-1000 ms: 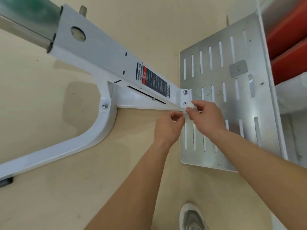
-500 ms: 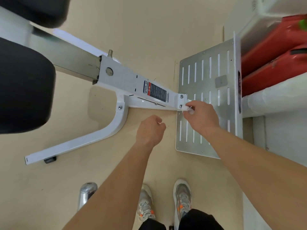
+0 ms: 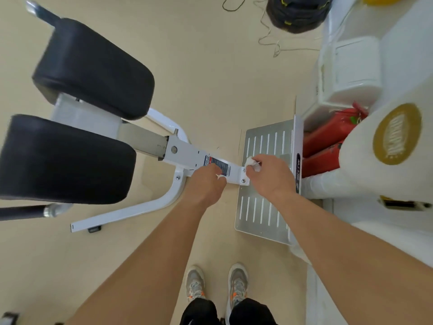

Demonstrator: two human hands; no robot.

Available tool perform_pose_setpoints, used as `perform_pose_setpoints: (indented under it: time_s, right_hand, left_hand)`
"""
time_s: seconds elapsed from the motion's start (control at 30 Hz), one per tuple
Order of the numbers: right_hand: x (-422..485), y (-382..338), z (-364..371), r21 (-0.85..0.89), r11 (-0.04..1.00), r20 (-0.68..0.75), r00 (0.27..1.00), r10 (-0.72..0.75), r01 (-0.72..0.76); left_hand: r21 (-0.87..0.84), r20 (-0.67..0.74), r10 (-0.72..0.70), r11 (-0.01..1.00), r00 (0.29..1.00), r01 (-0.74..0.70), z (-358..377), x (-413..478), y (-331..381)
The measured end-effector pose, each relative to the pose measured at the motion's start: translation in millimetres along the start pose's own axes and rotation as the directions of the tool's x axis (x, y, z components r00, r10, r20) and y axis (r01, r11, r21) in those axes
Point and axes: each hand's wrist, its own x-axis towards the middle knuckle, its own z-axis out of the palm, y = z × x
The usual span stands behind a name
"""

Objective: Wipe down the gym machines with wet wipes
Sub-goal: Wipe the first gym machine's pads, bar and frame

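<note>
A gym machine with a white steel frame point(image 3: 185, 152) and two black pads point(image 3: 93, 66) stands on the beige floor. Its beam ends at a slotted metal footplate point(image 3: 262, 207). My right hand point(image 3: 269, 177) grips a crumpled white wet wipe point(image 3: 251, 163) over the bolted joint between beam and footplate. My left hand point(image 3: 206, 186) is curled over the beam's warning label point(image 3: 219, 164) and pinches a small white scrap of wipe point(image 3: 219, 176).
Two red fire extinguishers point(image 3: 328, 137) lie beside the footplate at the right, next to white furniture point(image 3: 351, 73). A dark bag point(image 3: 297, 12) and loose cords point(image 3: 269, 38) lie on the floor at the top. My feet in grey trainers point(image 3: 218, 282) stand below the hands.
The camera has pulled back and up, so both pads now show. My left hand moved up from beside the beam onto its label. My right hand stays at the joint with the wipe.
</note>
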Motion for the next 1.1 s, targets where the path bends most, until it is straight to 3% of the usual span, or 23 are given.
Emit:
perform_pose_setpoints:
  time_s: [0.27,0.63,0.8,0.97,1.1]
  right_hand:
    - [-17,-94,-78,-0.112,0.99,0.054,0.996,-0.077,0.082]
    - [9,-276,-106,-0.234,0.944,0.187,0.963,-0.192,0.234]
    - [24,-356,-117,-0.286,0.893,0.241,0.928,-0.285,0.348]
    - [51,-413,-129,-0.274,0.865,0.278,0.896,-0.348,0.421]
    - [79,-467,-124,-0.279,0.774,0.36,0.81,-0.464,0.568]
  left_hand:
    - [0.076,-0.045,-0.056,0.995,0.997,0.059,-117,-51,3]
    - [-0.056,-0.106,-0.138,0.99,0.985,0.132,-253,-46,-13]
    - [-0.107,-0.128,-0.201,0.976,0.971,0.188,-316,-44,-26]
    - [-0.212,-0.235,-0.26,0.954,0.937,0.212,-368,-37,-36]
    - [-0.32,-0.285,-0.378,0.904,0.881,0.285,-400,-17,-41]
